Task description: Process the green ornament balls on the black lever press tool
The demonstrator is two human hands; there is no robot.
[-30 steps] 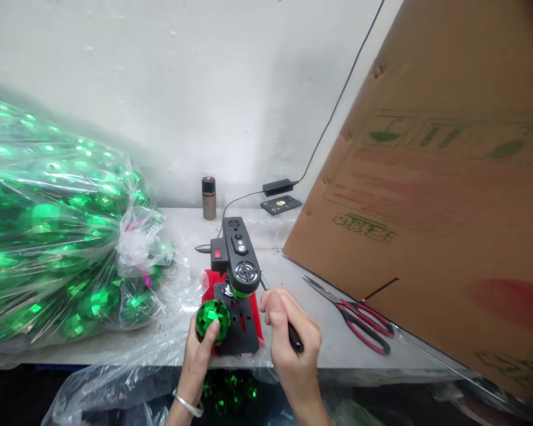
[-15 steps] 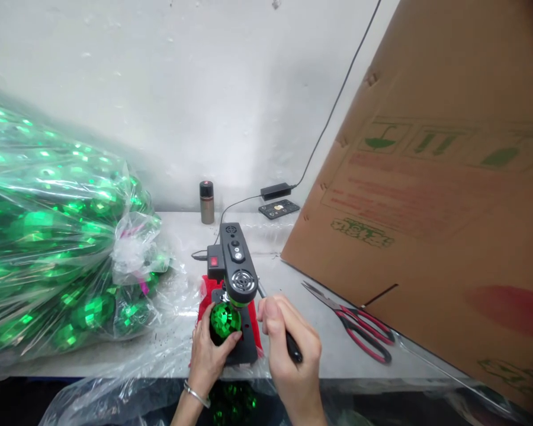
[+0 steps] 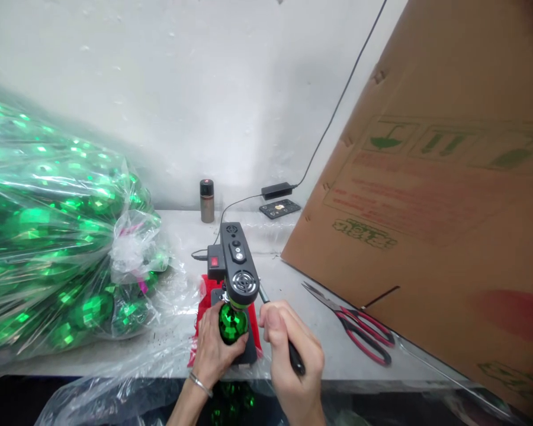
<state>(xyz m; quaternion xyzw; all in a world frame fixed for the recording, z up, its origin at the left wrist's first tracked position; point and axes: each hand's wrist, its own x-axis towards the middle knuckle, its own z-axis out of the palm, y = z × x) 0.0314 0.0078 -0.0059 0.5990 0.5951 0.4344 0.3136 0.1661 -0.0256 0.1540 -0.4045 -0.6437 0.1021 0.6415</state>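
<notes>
Fingers (image 3: 211,315) of the left hand (image 3: 214,349) grasp the ball (image 3: 233,323), which has shifted right since the earlier frame to the machine's (image 3: 238,260) front end. The right hand (image 3: 291,349) stays clenched around the lever (image 3: 296,360).

Bottle (image 3: 207,204), phone (image 3: 279,208), scissors (image 3: 337,306), cardboard box (image 3: 426,195)

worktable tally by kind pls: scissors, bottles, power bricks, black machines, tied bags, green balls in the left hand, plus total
scissors: 1
bottle: 1
power brick: 1
black machine: 1
tied bag: 1
green ball in left hand: 1
total: 6
</notes>
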